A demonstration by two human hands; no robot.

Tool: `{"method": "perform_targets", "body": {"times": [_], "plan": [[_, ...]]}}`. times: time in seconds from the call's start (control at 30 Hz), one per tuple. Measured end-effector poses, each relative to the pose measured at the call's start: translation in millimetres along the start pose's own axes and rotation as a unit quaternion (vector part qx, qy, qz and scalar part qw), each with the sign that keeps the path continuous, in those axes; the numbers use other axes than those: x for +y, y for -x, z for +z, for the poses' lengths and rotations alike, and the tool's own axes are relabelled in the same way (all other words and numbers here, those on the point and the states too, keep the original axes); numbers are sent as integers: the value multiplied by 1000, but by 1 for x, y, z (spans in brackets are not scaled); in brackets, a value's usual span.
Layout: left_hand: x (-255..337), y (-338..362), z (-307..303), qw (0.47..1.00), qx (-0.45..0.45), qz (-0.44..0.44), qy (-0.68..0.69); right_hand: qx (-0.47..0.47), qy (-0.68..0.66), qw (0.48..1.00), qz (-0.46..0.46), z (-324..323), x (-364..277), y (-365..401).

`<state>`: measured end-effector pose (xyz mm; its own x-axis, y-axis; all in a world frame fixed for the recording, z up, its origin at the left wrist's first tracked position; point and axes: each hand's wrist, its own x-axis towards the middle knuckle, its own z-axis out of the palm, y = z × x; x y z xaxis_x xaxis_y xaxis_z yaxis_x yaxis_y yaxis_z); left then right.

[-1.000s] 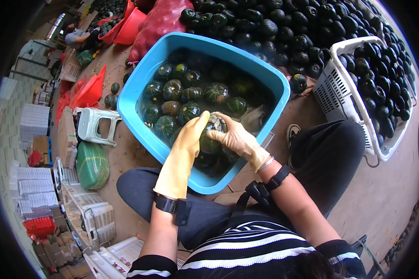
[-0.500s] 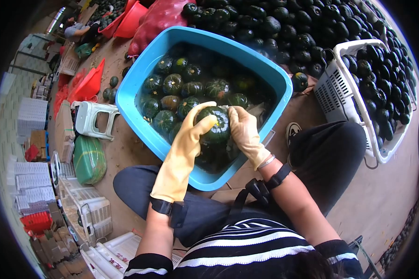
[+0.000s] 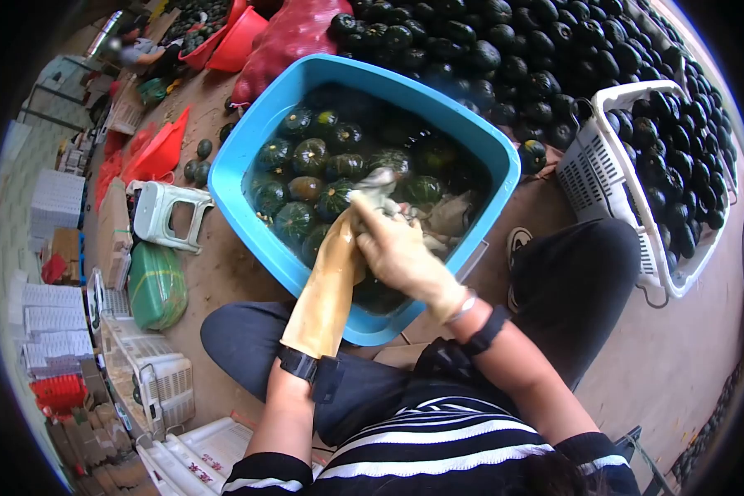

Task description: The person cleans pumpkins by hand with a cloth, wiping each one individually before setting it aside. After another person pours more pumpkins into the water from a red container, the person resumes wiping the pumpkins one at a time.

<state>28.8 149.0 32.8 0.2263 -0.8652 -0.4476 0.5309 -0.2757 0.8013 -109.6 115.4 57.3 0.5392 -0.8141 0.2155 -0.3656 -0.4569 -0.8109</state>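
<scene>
A blue tub (image 3: pixel 230 178) of dark water holds several green, ribbed squashes (image 3: pixel 309 155). Over its near side my two hands, in pale yellow rubber gloves, come together. My right hand (image 3: pixel 401 252) crosses in front of the left, its fingers closed on a wet greyish cloth (image 3: pixel 378 183) that bunches around them. My left hand (image 3: pixel 339 248) reaches in from below; its fingers are hidden behind the right hand and the cloth. Whether a squash is between the hands cannot be seen. More pale fabric (image 3: pixel 452 215) lies at the water's right side.
A white crate (image 3: pixel 591 157) full of dark squashes stands at the right, before a large squash heap (image 3: pixel 488 58). To the left are a white stool (image 3: pixel 169 211), a green wrapped bundle (image 3: pixel 157 285) and a red basin (image 3: pixel 161 149). A person (image 3: pixel 140 56) sits far back left.
The squash held up between both hands is no longer visible. My right hand has moved left across my left hand, and the greyish cloth now shows plainly.
</scene>
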Motion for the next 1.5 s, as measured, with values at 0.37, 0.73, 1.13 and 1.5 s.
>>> {"method": "perform_targets", "body": {"times": [0.37, 0.73, 1.13, 1.5], "plan": [[7, -15, 17, 999, -30, 14, -38, 68, -165, 979, 98, 21, 20, 4], [37, 20, 40, 983, -52, 85, -152, -106, -821, 459, 321, -15, 43, 4], [4, 37, 49, 980, 1, 64, -188, 145, -626, 682, 350, -3, 35, -6], [43, -48, 30, 960, 7, -132, 249, 58, -546, 767, 331, 22, 77, 2]]}}
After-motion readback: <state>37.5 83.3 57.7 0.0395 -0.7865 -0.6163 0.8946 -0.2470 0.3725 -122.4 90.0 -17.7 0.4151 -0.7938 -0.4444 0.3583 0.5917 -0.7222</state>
